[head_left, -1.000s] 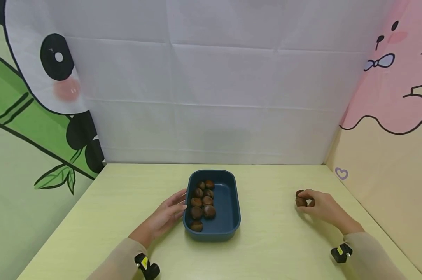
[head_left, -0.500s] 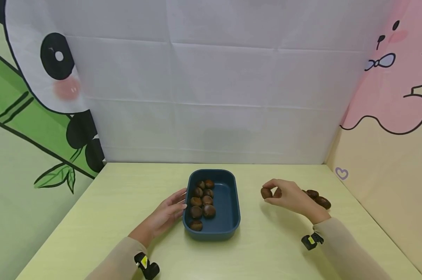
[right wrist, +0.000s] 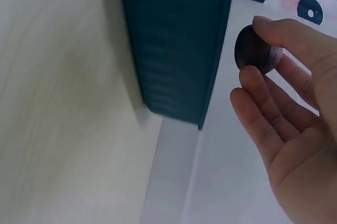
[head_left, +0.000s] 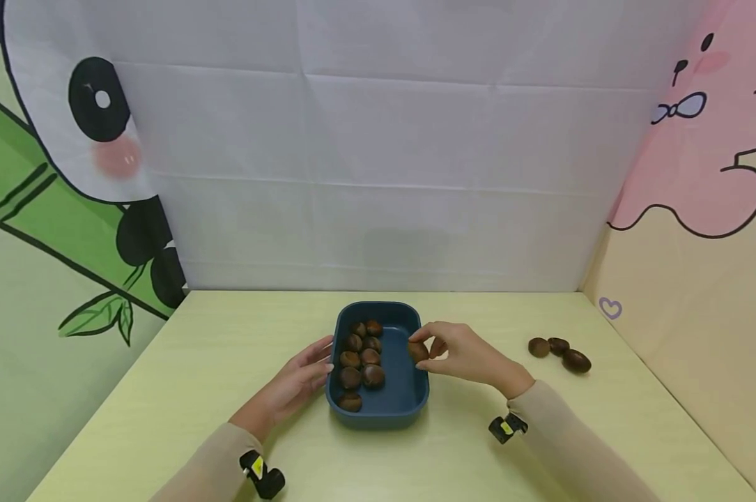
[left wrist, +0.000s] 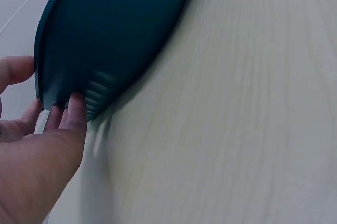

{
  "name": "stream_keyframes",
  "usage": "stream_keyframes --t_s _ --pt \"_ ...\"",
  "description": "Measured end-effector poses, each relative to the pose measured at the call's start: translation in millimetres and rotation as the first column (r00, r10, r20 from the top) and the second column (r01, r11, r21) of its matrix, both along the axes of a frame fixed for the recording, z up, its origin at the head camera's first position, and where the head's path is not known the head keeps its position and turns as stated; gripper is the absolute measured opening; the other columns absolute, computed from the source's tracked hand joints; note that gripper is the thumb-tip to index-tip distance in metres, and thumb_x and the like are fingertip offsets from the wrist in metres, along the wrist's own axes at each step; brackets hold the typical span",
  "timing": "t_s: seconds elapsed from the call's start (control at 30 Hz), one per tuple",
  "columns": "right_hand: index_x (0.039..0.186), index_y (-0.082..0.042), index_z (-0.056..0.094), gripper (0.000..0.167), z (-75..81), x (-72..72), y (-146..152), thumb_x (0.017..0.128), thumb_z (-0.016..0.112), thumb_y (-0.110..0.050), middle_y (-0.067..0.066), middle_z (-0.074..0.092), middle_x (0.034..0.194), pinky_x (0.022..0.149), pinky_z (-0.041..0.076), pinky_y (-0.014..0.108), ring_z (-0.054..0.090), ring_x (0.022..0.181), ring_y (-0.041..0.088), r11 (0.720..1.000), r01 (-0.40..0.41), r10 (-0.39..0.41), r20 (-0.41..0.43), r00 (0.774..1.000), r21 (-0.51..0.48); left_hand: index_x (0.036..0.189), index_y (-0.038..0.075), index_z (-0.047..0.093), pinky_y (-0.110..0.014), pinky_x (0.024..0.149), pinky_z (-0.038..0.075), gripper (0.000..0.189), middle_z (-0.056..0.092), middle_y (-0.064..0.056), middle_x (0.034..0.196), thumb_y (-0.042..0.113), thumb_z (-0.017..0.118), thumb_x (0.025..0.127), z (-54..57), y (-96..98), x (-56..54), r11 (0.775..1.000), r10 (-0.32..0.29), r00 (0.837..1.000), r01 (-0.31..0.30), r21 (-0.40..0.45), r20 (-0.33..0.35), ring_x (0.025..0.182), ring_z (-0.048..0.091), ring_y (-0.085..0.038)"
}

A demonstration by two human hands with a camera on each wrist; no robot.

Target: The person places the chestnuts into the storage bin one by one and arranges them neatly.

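A dark blue rectangular tray stands mid-table, with several brown chestnuts in two columns along its left side. My left hand touches the tray's left wall with its fingers fairly straight; the left wrist view shows fingertips against that wall. Between thumb and fingers, my right hand pinches a chestnut above the tray's right rim. In the right wrist view this chestnut is apart from the tray wall.
Three more chestnuts lie close together on the pale wooden table at the right. Behind the table hangs a white sheet. Painted panels, one with a panda and one with a pink animal, flank it.
My right hand has picked a chestnut from the group at the right and carried it left to the tray's right rim. My left hand and the tray have stayed in place.
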State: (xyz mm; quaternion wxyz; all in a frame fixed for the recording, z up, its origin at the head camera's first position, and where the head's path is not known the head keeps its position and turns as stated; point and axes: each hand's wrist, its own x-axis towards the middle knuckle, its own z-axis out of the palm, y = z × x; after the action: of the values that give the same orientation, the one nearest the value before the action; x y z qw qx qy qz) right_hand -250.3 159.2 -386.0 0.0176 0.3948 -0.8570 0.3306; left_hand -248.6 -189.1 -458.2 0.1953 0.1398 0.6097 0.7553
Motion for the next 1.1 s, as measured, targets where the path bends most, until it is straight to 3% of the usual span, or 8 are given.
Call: stream_keyframes --t_s 0.23,0.43,0.57,0.8,1.1 --pt "0.125 -0.014 0.064 0.038 -13.8 -2.1 -33.3 0.09 0.077 -0.022 -0.004 0.064 0.113 0.077 0.056 0.03 0.063 0.084 0.006 0.987 -0.149 0.151 -0.025 0.988 0.064 0.16 0.003 0.013 -0.038 0.112 0.034 0.068 0.012 -0.022 0.163 0.003 0.048 0.102 0.6 0.0 -1.1 1.0 -0.006 1.0 0.006 -0.005 0.001 0.148 0.019 -0.038" --pt "0.123 -0.015 0.065 0.039 -22.3 -1.0 -58.2 0.088 0.079 -0.023 -0.006 0.065 0.117 0.079 0.052 0.021 0.062 0.092 0.009 0.963 -0.215 0.219 -0.004 0.976 0.16 0.16 0.004 0.013 -0.043 0.115 0.029 0.067 0.012 -0.021 0.164 0.004 0.048 0.102 0.7 0.0 -1.0 1.0 -0.009 1.0 0.009 -0.014 0.003 0.148 0.018 -0.037" --pt "0.119 -0.016 0.065 0.036 -26.7 -0.6 -68.7 0.087 0.081 -0.023 -0.008 0.066 0.115 0.078 0.048 0.017 0.062 0.093 0.006 0.946 -0.225 0.227 0.015 0.974 0.232 0.16 0.003 0.013 -0.045 0.116 0.028 0.067 0.011 -0.021 0.164 0.004 0.048 0.103 0.1 -0.1 -0.6 1.0 -0.012 1.0 0.012 -0.009 0.0 0.149 0.017 -0.037" --pt "0.112 -0.016 0.067 0.033 -28.5 1.3 -76.2 0.084 0.083 -0.021 -0.009 0.067 0.106 0.064 0.046 0.014 0.058 0.075 0.004 0.941 -0.22 0.212 0.062 0.975 0.255 0.16 0.004 0.013 -0.045 0.116 0.027 0.067 0.011 -0.021 0.164 0.004 0.048 0.103 -0.3 -0.1 0.5 1.0 -0.007 1.0 0.007 -0.017 -0.001 0.149 0.017 -0.037" --pt "0.109 -0.014 0.068 0.031 -27.0 2.3 -77.3 0.083 0.084 -0.018 -0.007 0.066 0.105 0.069 0.047 0.013 0.061 0.081 0.005 0.946 -0.191 0.181 0.062 0.982 0.264 0.16 0.003 0.013 -0.05 0.118 0.021 0.066 0.011 -0.021 0.164 0.003 0.046 0.102 3.7 1.3 2.2 1.0 -0.004 1.0 0.004 -0.007 0.0 0.149 0.015 -0.037"
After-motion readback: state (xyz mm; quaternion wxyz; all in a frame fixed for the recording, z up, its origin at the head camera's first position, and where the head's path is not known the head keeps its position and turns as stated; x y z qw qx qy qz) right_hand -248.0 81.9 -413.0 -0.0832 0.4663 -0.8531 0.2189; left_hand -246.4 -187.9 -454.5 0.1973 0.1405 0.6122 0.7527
